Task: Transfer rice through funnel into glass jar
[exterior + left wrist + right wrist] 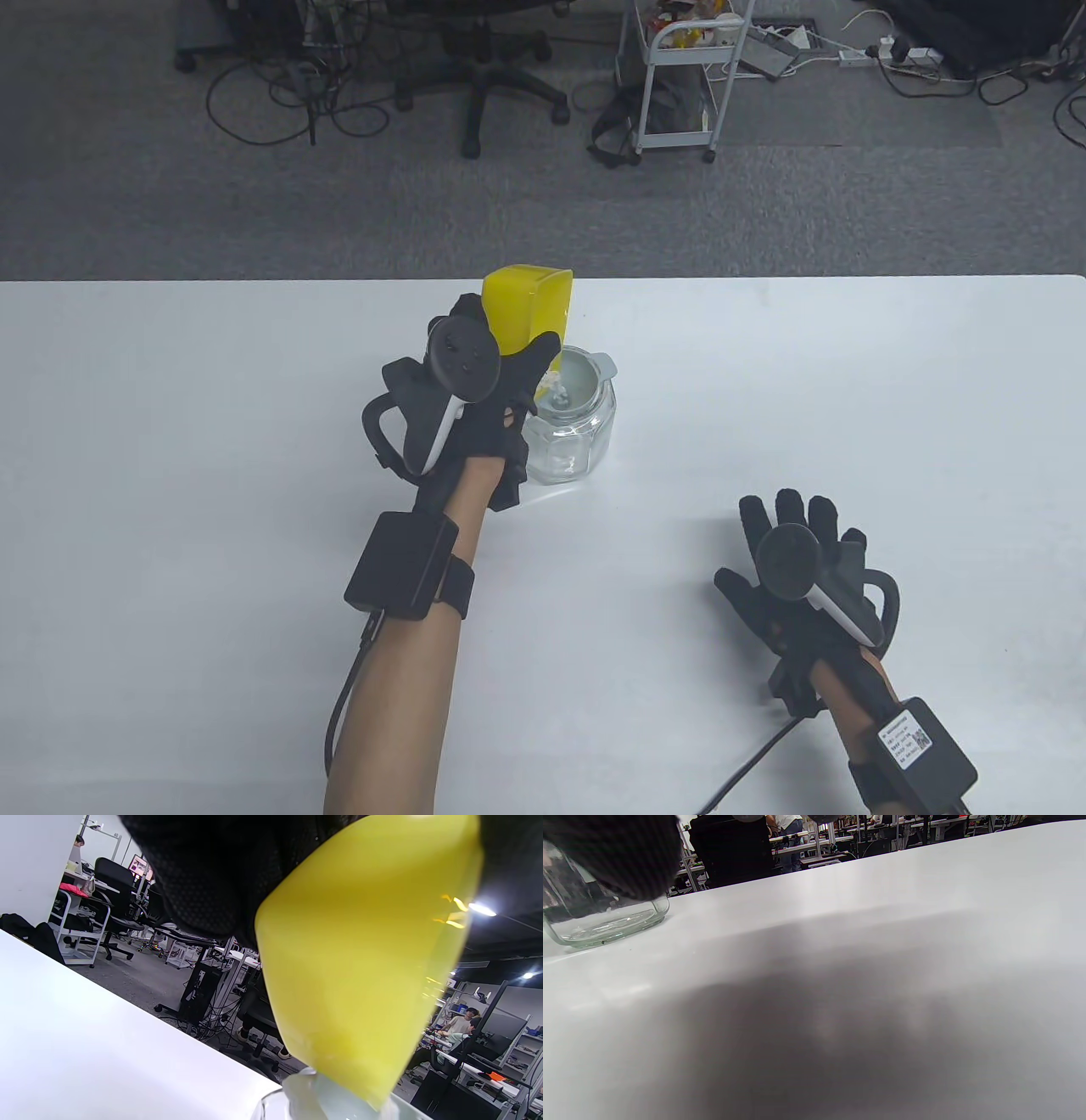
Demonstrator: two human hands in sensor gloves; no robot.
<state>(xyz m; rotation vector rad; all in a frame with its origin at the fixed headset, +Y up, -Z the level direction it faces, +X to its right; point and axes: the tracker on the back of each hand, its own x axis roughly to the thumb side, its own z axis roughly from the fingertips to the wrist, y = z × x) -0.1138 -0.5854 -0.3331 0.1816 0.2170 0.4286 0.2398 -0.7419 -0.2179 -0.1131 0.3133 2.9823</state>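
While the left hand (475,382) grips a yellow container (528,316) and tips it over the funnel (577,378), the right hand (802,564) lies flat and released on the white desk (170,475), fingers spread, well apart from the work. The funnel sits in the mouth of the glass jar (570,441), which stands near the desk's middle, just beside the left hand. Beyond the far edge of the desk are an office chair (488,59), a white wheeled cart (679,76) and loose cables on the grey floor. From the left wrist view the container (360,976) fills most of the picture, its lower corner over the pale funnel rim (305,1090); the glove hides its upper part. Rice is hard to make out. In the right wrist view only the jar's base (606,925) shows, the rest behind a dark glove.
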